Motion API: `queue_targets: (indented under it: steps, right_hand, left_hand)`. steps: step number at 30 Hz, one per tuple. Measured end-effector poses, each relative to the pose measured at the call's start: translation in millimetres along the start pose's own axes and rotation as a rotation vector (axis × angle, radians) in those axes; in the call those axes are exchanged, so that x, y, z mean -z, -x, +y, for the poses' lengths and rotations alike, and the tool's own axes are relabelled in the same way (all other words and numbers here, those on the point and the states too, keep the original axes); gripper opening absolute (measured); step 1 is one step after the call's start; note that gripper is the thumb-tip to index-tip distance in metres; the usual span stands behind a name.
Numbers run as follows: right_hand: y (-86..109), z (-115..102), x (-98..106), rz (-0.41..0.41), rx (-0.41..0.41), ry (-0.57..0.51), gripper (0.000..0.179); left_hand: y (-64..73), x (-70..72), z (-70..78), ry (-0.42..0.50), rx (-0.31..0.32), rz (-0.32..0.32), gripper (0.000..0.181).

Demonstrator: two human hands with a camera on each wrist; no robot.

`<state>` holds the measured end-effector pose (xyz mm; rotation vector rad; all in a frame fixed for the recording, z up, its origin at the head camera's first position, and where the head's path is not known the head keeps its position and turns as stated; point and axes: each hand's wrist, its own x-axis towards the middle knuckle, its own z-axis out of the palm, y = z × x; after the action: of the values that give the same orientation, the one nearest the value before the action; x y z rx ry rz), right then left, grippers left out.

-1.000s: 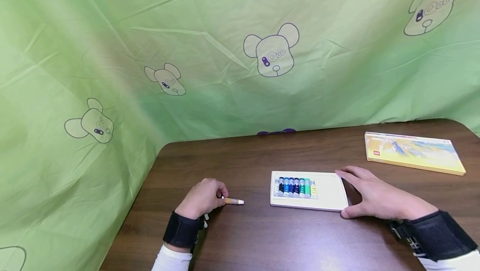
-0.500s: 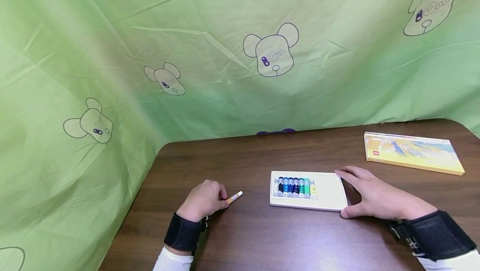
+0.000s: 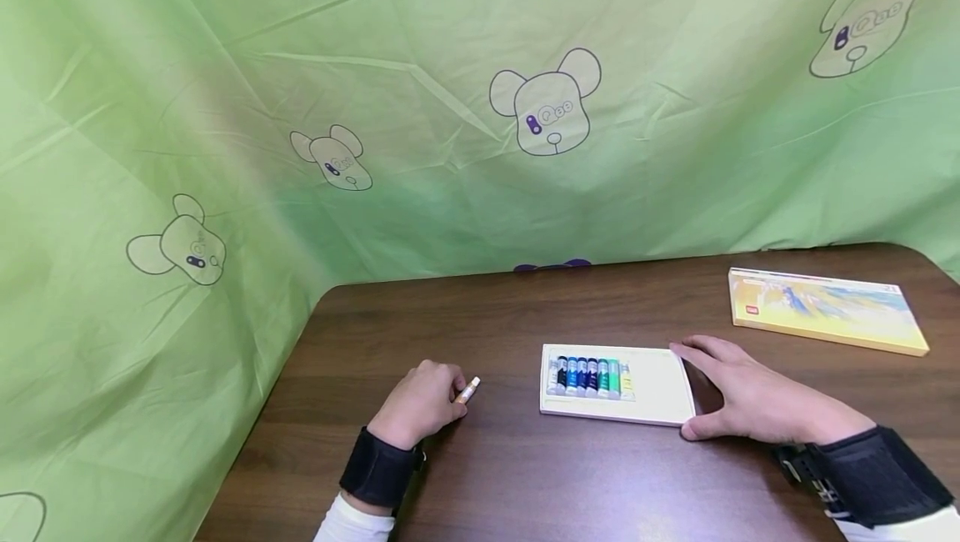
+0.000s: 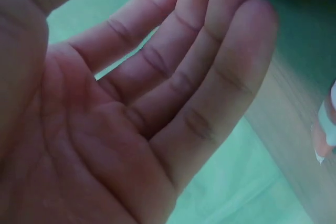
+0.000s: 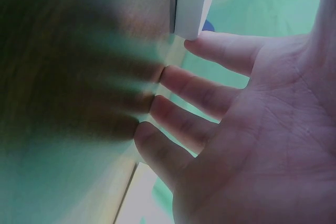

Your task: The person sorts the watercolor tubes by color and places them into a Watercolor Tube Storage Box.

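Observation:
In the head view, my left hand (image 3: 423, 403) pinches a small paint tube (image 3: 467, 391) with an orange body and white cap, low over the table. Its cap end points up and right. In the left wrist view, the left hand's fingers (image 4: 157, 61) bend loosely and its thumb tip is out of frame. My right hand (image 3: 757, 396) spans the right end of a white paint tray (image 3: 660, 383), thumb at the near corner, index finger at the far one. Several blue, green and yellow tubes (image 3: 588, 377) lie in the tray's left half. The right wrist view shows the index fingertip against the tray corner (image 5: 191, 9).
A flat yellow box (image 3: 825, 308) with a painted picture lies at the back right of the brown table (image 3: 525, 475). A green cloth (image 3: 420, 217) hangs behind and to the left. At the left wrist view's right edge sits an orange-and-white thing (image 4: 323, 135), partly cut off.
The tube has turned from nearly level to slanting up and right, its cap swinging away from me. The left hand has moved slightly right. The right hand and tray have stayed put.

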<state>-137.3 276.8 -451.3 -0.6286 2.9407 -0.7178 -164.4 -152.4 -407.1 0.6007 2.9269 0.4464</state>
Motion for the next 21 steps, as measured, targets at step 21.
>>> queue_targets:
  steps: [21]
  right_hand:
    - [0.5, 0.9, -1.2, 0.012, 0.012, 0.004, 0.106]
  left_hand:
    - [1.1, -6.1, 7.4, -0.046, 0.074, 0.11, 0.018]
